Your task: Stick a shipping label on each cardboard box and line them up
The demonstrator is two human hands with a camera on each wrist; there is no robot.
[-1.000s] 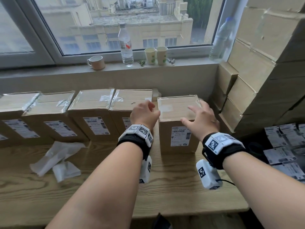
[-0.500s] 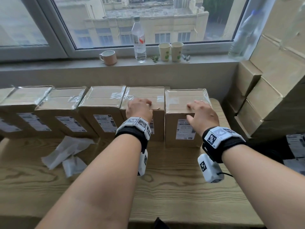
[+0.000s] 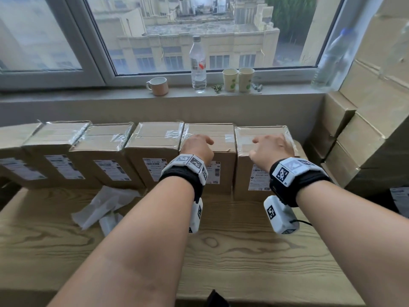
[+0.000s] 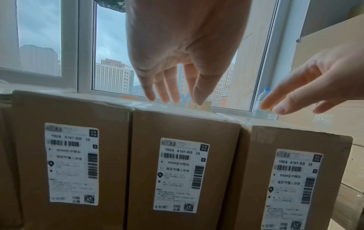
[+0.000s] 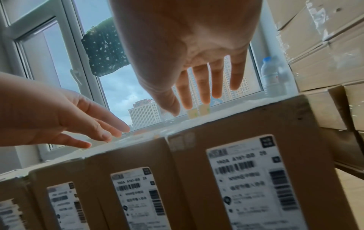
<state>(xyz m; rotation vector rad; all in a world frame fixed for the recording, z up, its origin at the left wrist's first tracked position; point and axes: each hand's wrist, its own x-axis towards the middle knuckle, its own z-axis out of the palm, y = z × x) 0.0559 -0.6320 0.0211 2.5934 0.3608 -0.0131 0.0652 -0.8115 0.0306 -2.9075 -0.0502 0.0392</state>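
Observation:
Several cardboard boxes stand side by side along the back of the wooden table (image 3: 243, 251), each with a white shipping label on its front face. My left hand (image 3: 198, 144) hovers, fingers straight, over the top of the second box from the right (image 3: 221, 134). My right hand (image 3: 271, 147) is spread the same way over the rightmost box (image 3: 243, 173), whose label (image 5: 250, 182) faces me. In the left wrist view my left fingers (image 4: 167, 88) hang just above the box's (image 4: 181, 127) top edge. Neither hand holds anything.
A tall stack of cardboard boxes (image 3: 365, 129) rises at the right. Crumpled white backing papers (image 3: 104, 207) lie on the table's left half. The windowsill carries a mug (image 3: 157, 85), a water bottle (image 3: 198, 67) and two paper cups (image 3: 238, 79). Loose labels (image 3: 399, 196) lie far right.
The rightmost box, which stood forward of the row, has been pushed back level with the others. My left hand moved from its side to above the neighbouring box.

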